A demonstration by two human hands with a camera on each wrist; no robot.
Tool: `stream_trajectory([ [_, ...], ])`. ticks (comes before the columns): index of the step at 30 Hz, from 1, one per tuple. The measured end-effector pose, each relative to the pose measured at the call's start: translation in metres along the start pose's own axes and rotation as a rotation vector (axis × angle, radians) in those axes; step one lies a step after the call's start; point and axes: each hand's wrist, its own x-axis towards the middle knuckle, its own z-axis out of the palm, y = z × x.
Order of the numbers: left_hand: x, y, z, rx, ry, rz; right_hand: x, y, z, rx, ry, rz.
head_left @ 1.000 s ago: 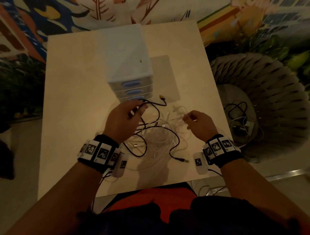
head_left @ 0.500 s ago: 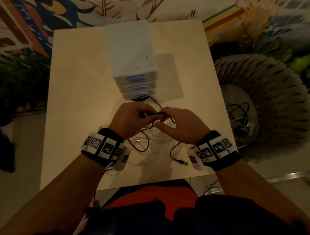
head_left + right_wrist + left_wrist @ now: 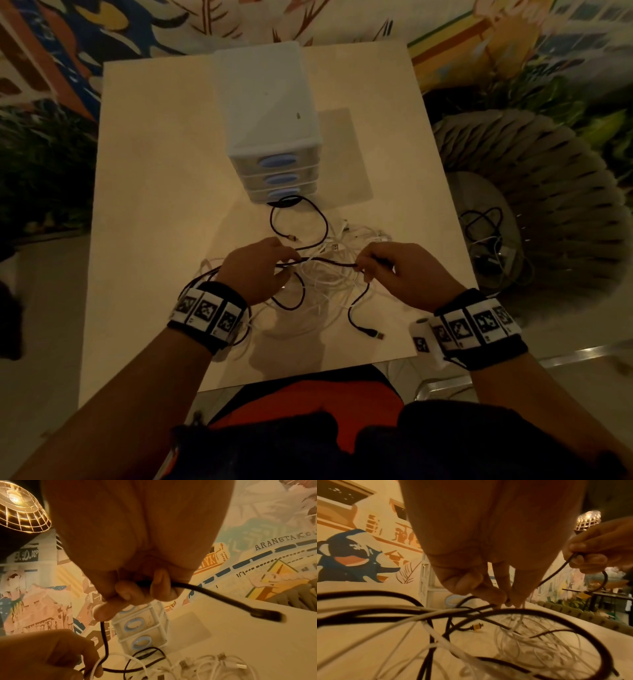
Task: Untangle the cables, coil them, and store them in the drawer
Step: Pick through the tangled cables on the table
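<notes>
A tangle of white cables (image 3: pixel 329 281) and a black cable (image 3: pixel 322 262) lies on the near middle of the table (image 3: pixel 154 205). My left hand (image 3: pixel 260 270) pinches the black cable at its left, and my right hand (image 3: pixel 394 270) grips the same cable (image 3: pixel 205 589) farther right, so a short stretch runs taut between them above the pile. In the left wrist view the fingertips (image 3: pixel 496 597) pinch the black cable over the white loops (image 3: pixel 530 642). One black plug (image 3: pixel 371 333) lies near the front edge. The white drawer unit (image 3: pixel 270 130) stands behind, its three drawers closed.
A woven round chair (image 3: pixel 548 212) stands right of the table with more cables (image 3: pixel 486 240) on its seat. A loop of the black cable (image 3: pixel 298 219) reaches the drawer unit's base. The table's left half is bare. A painted wall rises behind.
My hands, close together half a second ago, have drawn apart sideways. The black cable now stretches between them, and its far loop lies out toward the drawer unit.
</notes>
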Motion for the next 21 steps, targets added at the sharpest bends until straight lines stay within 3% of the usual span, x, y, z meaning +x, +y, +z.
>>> stream_trajectory([
  [9,0.010,0.005,0.014,-0.014,0.100,-0.008,0.007,0.001,0.019,-0.024,-0.028,0.063],
  [15,-0.003,-0.001,-0.002,-0.389,0.318,-0.023,0.027,0.003,0.034,-0.143,-0.073,0.241],
  [18,-0.015,0.005,-0.015,-0.471,0.312,0.020,0.037,-0.002,0.038,-0.069,-0.076,0.243],
  [21,-0.021,0.007,-0.024,-0.411,0.271,0.064,0.047,-0.011,0.041,0.082,-0.002,0.178],
])
